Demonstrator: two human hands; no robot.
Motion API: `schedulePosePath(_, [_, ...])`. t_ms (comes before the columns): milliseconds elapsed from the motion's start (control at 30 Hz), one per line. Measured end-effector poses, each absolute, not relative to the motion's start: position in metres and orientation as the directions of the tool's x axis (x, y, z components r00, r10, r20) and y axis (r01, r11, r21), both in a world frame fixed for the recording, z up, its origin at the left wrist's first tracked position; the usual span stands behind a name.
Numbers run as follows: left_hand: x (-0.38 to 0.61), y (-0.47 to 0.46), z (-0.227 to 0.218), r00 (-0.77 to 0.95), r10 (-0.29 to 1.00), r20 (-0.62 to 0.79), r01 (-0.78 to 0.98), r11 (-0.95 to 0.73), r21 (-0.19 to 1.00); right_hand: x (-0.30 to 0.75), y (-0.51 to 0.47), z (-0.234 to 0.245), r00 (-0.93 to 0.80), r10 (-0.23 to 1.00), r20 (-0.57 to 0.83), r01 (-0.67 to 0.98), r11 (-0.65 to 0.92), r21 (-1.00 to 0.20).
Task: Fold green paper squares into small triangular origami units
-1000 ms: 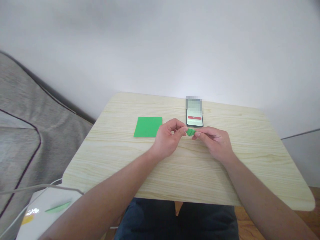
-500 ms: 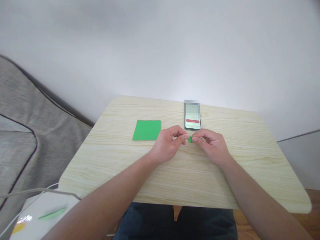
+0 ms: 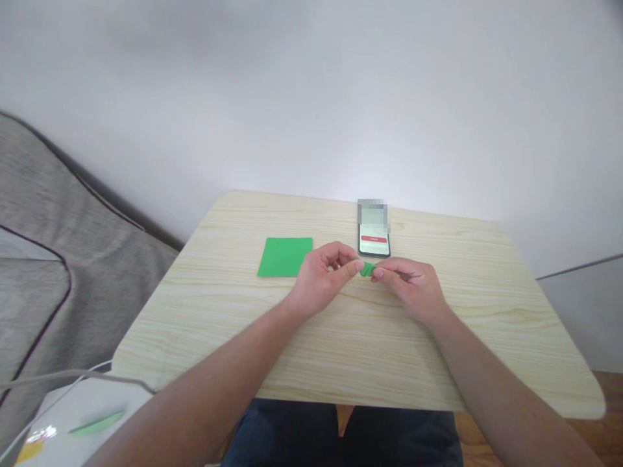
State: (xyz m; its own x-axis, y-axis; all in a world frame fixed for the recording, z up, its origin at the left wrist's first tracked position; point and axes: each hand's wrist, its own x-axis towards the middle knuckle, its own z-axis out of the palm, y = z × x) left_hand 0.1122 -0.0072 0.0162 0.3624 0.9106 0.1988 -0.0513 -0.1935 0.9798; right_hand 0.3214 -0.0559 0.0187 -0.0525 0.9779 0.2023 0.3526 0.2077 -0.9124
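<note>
A small folded piece of green paper (image 3: 367, 269) is held between my two hands, over the middle of the table. My left hand (image 3: 325, 275) pinches its left end between thumb and fingers. On the other side, my right hand (image 3: 411, 285) grips the right end with thumb and forefinger. Crease lines show on the bit of paper between the fingertips; the rest is covered by them. Left of my left hand lies a flat stack of green square paper (image 3: 285, 257), its right corner partly hidden by that hand.
A phone (image 3: 374, 243) with a lit screen lies just beyond my hands on the pale wooden table (image 3: 233, 324). A white wall (image 3: 311, 97) rises behind. At lower left are a grey cloth-covered seat (image 3: 97, 272), cables (image 3: 73, 374) and a white surface with a green paper piece (image 3: 97, 423).
My hands have drawn slightly apart, and more of the folded green paper shows between the fingertips. The stack and phone lie where they were; the view has shifted a little.
</note>
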Motion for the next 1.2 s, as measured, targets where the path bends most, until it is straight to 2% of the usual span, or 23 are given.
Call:
schedulePosePath(233, [0.113,-0.011,0.021,0.439,0.873,0.212,0.176,-0.315,0.933,0.321,-0.056,0.021,-0.021,0.977,0.214,0.303,0.210,-0.929])
schedulePosePath(400, [0.113,-0.012,0.019,0.423,0.874,0.240,0.223,-0.357,0.907,0.320,-0.055,0.012,-0.010,0.977,0.213,0.269,0.208,-0.940])
schedulePosePath(533, [0.113,-0.012,0.013,0.403,0.869,0.288,0.238,-0.403,0.884,0.317,-0.055,0.008,0.057,0.937,0.344,0.261,0.319,-0.911])
schedulePosePath(700, [0.115,-0.012,0.013,0.399,0.855,0.331,0.262,-0.453,0.852,0.315,-0.055,0.014,0.002,0.897,0.443,0.358,0.413,-0.838])
schedulePosePath(1000, [0.115,-0.012,0.013,0.405,0.829,0.386,0.286,-0.516,0.807,0.316,-0.055,0.014,-0.017,0.928,0.372,0.356,0.354,-0.865])
schedulePosePath(1200, [0.115,-0.013,0.013,0.403,0.823,0.401,0.283,-0.528,0.800,0.316,-0.054,0.016,-0.032,0.926,0.377,0.356,0.363,-0.861])
